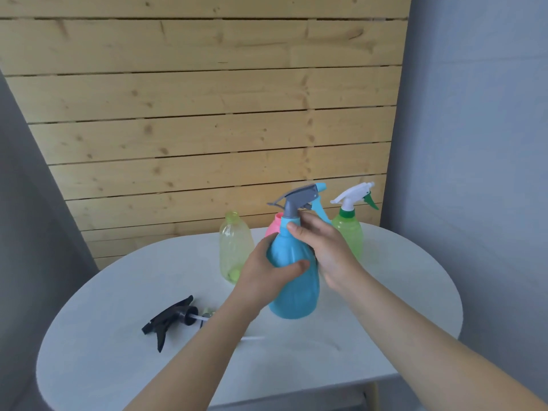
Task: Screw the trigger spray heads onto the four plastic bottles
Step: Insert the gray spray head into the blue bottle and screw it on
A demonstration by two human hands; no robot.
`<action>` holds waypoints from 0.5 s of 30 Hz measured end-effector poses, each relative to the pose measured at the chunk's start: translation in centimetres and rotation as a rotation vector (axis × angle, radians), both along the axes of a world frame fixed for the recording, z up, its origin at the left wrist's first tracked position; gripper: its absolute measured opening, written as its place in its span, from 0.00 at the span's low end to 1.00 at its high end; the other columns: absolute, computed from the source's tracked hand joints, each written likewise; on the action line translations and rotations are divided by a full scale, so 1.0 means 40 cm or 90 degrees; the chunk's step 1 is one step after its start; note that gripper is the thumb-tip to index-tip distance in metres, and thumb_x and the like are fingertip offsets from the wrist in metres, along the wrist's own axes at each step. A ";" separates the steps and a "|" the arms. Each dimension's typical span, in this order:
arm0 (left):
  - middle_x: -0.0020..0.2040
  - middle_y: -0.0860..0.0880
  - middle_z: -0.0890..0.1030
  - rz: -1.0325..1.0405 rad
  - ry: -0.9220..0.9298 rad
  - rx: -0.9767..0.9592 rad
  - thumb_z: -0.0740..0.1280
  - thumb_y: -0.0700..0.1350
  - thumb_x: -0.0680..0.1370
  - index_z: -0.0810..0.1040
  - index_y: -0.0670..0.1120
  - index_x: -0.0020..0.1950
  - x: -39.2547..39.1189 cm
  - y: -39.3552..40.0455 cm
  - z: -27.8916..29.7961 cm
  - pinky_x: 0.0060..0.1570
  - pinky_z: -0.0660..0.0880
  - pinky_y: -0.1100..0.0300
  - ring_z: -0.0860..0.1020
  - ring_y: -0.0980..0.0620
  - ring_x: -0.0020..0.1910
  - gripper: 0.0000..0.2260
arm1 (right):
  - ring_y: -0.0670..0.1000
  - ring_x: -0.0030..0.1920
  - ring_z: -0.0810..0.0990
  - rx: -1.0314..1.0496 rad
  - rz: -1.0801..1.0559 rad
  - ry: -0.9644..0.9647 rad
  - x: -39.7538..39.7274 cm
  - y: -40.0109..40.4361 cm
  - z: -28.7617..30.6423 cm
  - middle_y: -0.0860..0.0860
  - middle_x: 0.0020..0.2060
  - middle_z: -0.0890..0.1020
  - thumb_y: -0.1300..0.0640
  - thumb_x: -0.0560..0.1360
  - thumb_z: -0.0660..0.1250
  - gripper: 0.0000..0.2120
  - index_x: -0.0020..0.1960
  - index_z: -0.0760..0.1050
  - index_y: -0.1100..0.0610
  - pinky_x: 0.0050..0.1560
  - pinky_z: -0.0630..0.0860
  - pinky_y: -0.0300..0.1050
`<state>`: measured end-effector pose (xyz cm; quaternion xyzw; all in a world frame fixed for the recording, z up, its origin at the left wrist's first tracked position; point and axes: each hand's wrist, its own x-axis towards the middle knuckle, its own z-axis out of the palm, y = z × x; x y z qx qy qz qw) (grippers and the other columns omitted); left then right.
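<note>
Mid-table [385, 292], the blue bottle [293, 280] is gripped by the left hand [267, 271] while right hand [323, 247] fingers are curled at its neck under the grey spray head [296, 200]; tightening seems underway, black spray head [169, 320] likely needed next.

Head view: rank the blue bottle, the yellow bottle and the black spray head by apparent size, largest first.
1. blue bottle, though it is held nearer the camera than the rest.
2. yellow bottle, partly hidden by the left hand, standing farther back.
3. black spray head, lying on the table.
</note>
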<state>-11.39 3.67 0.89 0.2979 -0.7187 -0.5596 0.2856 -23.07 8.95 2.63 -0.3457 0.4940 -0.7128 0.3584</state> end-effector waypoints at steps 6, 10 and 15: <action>0.50 0.54 0.81 0.011 -0.019 -0.010 0.75 0.50 0.64 0.74 0.53 0.58 -0.050 -0.010 -0.040 0.49 0.79 0.57 0.81 0.56 0.48 0.23 | 0.51 0.51 0.81 0.026 0.010 0.032 -0.032 0.002 -0.032 0.48 0.46 0.84 0.63 0.74 0.66 0.13 0.57 0.79 0.55 0.57 0.76 0.48; 0.49 0.55 0.80 0.039 -0.017 -0.056 0.74 0.44 0.68 0.72 0.55 0.54 -0.086 -0.002 -0.078 0.41 0.75 0.69 0.79 0.62 0.46 0.19 | 0.52 0.57 0.80 0.069 -0.022 0.071 -0.036 0.007 -0.067 0.53 0.55 0.83 0.64 0.74 0.65 0.16 0.60 0.77 0.54 0.63 0.73 0.49; 0.51 0.54 0.80 0.048 0.013 -0.099 0.75 0.44 0.67 0.72 0.53 0.56 -0.107 0.006 -0.098 0.46 0.75 0.67 0.78 0.60 0.49 0.21 | 0.50 0.60 0.78 0.067 -0.033 0.087 -0.046 0.012 -0.086 0.51 0.58 0.82 0.64 0.74 0.65 0.16 0.61 0.76 0.54 0.66 0.71 0.52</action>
